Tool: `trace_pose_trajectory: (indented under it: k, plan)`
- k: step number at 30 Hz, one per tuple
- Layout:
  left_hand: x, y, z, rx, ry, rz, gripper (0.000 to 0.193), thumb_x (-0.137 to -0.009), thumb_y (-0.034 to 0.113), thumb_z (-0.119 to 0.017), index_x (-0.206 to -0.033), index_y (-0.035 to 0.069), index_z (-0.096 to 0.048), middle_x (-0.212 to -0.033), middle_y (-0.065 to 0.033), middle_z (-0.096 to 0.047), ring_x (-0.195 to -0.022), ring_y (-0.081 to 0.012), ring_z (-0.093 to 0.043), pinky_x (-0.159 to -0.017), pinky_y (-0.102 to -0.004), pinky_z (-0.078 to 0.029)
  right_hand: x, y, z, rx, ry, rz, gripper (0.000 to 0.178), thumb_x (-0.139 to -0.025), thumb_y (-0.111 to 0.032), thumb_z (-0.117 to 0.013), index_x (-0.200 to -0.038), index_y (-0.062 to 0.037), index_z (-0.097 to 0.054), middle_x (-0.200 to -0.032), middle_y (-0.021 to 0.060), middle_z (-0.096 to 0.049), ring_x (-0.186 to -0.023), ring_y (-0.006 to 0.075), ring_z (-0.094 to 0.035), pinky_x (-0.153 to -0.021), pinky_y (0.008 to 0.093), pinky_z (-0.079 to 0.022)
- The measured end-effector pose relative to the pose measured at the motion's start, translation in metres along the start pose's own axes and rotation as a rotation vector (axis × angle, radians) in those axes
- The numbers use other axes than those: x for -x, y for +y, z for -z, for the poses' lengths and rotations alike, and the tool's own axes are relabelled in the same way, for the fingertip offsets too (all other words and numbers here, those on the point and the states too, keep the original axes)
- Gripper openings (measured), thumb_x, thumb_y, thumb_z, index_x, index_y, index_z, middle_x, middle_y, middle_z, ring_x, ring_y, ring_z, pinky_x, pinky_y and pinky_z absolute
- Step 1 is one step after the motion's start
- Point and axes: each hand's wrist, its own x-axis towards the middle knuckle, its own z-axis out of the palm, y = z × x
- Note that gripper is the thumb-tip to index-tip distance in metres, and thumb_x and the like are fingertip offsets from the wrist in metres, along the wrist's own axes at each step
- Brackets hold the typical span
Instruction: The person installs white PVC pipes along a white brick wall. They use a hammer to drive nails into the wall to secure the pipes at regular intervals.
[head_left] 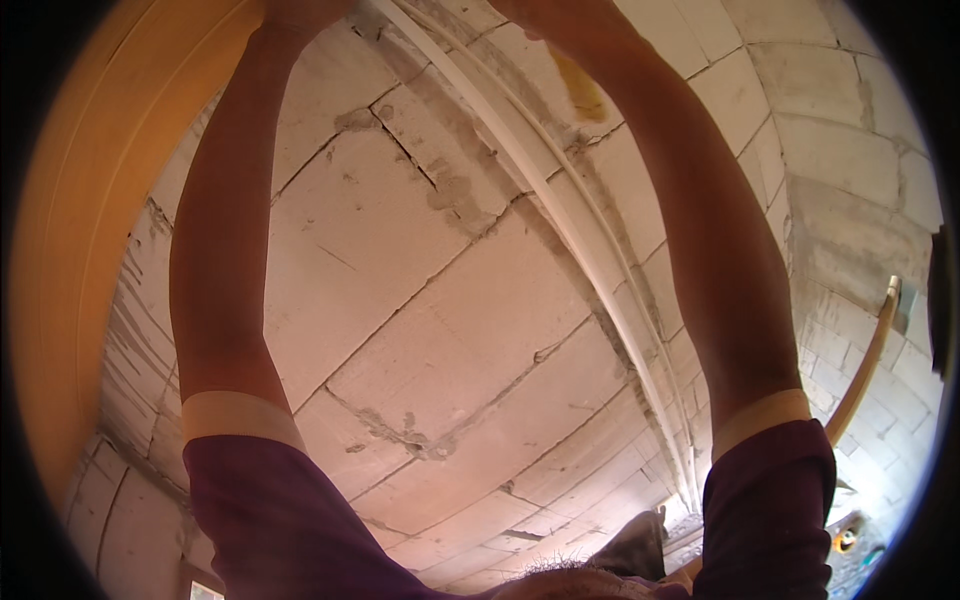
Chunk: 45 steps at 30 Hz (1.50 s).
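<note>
Both my arms are raised along a pale block wall (pixel 430 290), and the hands run out of the head view at its top edge. My left hand (pixel 308 12) shows only its wrist end, close beside the upper end of a thin white pipe (pixel 545 190). My right hand (pixel 560 18) is on the other side of that pipe, near a brownish-yellow patch (pixel 583 88) on the wall. A thinner pale cable or tube (pixel 600 225) runs alongside the pipe. The fingers of both hands are cut off, so whether they hold anything is hidden.
A wide orange-yellow panel (pixel 70 230) curves along the left side. On the right, a curved tan strip or tube (pixel 868 375) stands out near the wall. Small bright objects (pixel 848 538) lie at the lower right. Grey mortar joints and cracks cross the blocks.
</note>
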Motion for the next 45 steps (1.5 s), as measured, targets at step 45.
trace_pose_trajectory:
  k: [45]
  plan:
    - [0.03,-0.009,-0.017,0.252,0.181,0.131,0.038,-0.086,0.011,-0.068,-0.116,0.001,-0.047,-0.1,-0.0242,-0.067,-0.094,-0.0422,-0.066,-0.079,-0.0474,-0.052,0.041,-0.037,0.02,-0.012,-0.044,0.043,0.034,-0.1,-0.024,-0.048,-0.097,0.0087,-0.057,-0.089,0.0353,-0.063,-0.089,0.0517,-0.063,-0.079,0.0553,-0.048]
